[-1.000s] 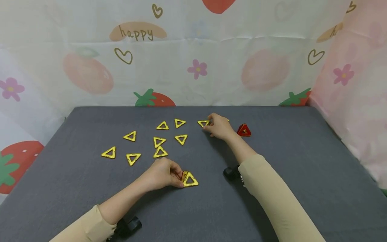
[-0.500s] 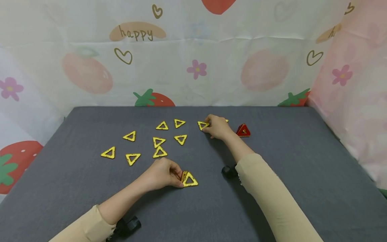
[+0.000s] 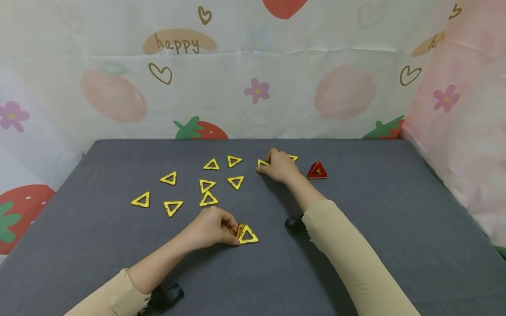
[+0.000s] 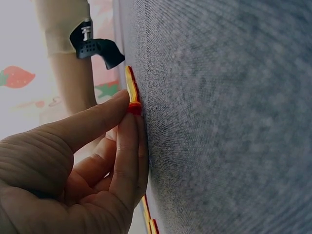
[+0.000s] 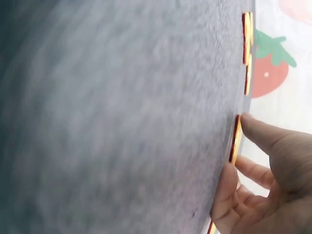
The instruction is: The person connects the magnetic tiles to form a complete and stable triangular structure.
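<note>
My left hand (image 3: pixel 215 226) pinches the edge of a small magnetic triangle tile pair at the front middle, between thumb and fingers. One yellow tile (image 3: pixel 253 240) of that pair faces me; the other leans up beside my fingers. In the left wrist view, the thumb and fingertips meet at the red-edged yellow piece (image 4: pixel 131 85). At the back, my right hand (image 3: pixel 280 166) grips a flat yellow triangle tile (image 3: pixel 262 163), partly covered by the fingers. The right wrist view has the thumb at one end of this tile (image 5: pixel 236 139) and fingers at the other.
Several yellow triangle tiles, such as one near the left (image 3: pixel 142 200) and one in the centre (image 3: pixel 236 182), lie on the grey table (image 3: pixel 375 245). A red pyramid (image 3: pixel 317 170) stands right of my right hand. Another yellow tile (image 3: pixel 294 158) shows behind that hand.
My right hand has shifted slightly left along the back and covers more of its tile, which has turned a little. The tile behind it shows more. My left hand has stayed still.
</note>
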Tool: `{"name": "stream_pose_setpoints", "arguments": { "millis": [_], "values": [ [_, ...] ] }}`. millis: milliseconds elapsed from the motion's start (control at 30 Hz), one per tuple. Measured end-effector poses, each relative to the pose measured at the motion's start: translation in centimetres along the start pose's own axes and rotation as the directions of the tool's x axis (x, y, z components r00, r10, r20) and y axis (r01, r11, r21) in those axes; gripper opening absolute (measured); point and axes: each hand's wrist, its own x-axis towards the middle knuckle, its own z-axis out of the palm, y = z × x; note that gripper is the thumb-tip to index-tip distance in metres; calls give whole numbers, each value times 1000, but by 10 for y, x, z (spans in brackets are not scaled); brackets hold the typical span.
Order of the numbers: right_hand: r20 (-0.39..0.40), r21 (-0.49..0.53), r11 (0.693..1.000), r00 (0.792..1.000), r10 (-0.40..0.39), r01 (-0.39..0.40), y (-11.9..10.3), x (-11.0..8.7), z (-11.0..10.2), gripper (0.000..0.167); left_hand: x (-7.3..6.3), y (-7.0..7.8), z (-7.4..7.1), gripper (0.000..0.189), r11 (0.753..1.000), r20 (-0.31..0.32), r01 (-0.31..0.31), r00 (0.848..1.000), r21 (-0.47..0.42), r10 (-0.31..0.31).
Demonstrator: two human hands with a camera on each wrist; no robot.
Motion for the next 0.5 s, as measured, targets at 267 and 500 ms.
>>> {"name": "stream_pose_setpoints", "arguments": {
  "millis": [267,500],
  "values": [
    [-22,26,999,999,49,-48,0,2,4,37,0,1,0,17,1000,-1,8,1000,-4,-8],
    [-68,300,954,997,21,0,3,1,1,22,0,1,0,17,1000,1,2,1000,-9,-2]
  ]
}}
